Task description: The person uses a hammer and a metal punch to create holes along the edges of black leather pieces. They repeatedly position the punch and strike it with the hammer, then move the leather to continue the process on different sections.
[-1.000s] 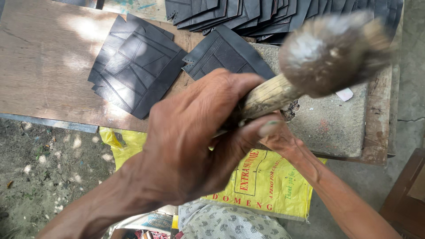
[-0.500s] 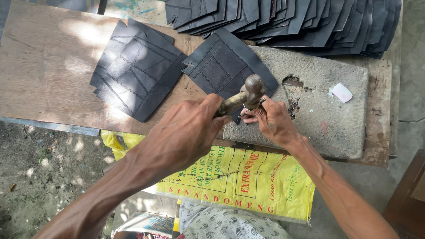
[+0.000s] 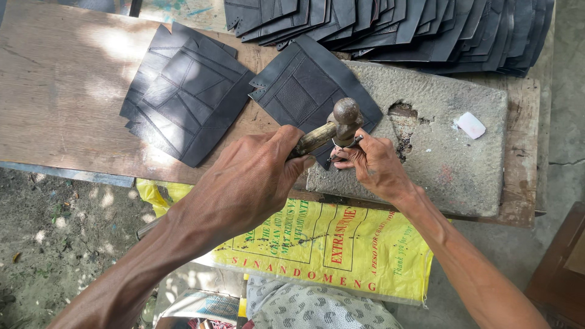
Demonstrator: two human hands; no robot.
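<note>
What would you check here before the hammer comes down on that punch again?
1. Left hand grips the hammer by its wooden handle: ok.
2. Right hand holds the thin metal punch under the hammer head: ok.
3. Right fingertips away from the strike spot: not ok, they sit right beside the punch.
4. Black patterned sheet lies flat with its corner on the stone slab: ok.
5. Punch upright on the sheet: cannot tell, the hammer head and fingers hide it.
6. Slab rests flat on the wooden bench: ok.
</note>
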